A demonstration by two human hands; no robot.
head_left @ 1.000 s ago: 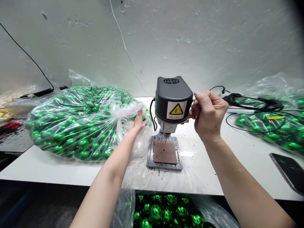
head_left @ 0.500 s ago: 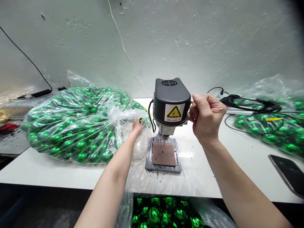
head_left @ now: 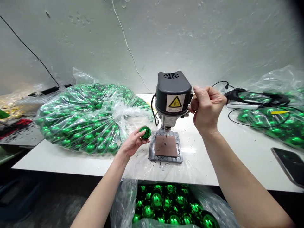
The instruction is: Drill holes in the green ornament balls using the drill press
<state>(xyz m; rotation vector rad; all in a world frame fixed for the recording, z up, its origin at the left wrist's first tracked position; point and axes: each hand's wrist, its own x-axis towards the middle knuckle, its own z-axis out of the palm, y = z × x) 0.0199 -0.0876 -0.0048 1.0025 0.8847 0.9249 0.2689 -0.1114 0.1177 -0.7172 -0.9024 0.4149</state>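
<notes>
A small grey bench drill (head_left: 173,95) stands on the white table (head_left: 220,164), with a brown pad (head_left: 166,146) on its base under the bit. My left hand (head_left: 133,143) is closed on a shiny green ball (head_left: 145,132), held just left of the drill base. My right hand (head_left: 206,107) is curled in a fist at the drill's right side, gripping its feed handle, which the fingers mostly hide. A big clear bag of green balls (head_left: 87,117) lies left of the drill, its open mouth near my left hand.
Another open bag of green balls (head_left: 166,205) sits below the table's front edge. A third bag (head_left: 273,120) with black cables (head_left: 251,98) on it lies at the right. A dark phone (head_left: 288,164) rests near the right edge. Dark chips are scattered around the drill base.
My left hand has drawn back out of the bag's mouth with a green ball and now holds it beside the drill base. My right hand stays on the handle.
</notes>
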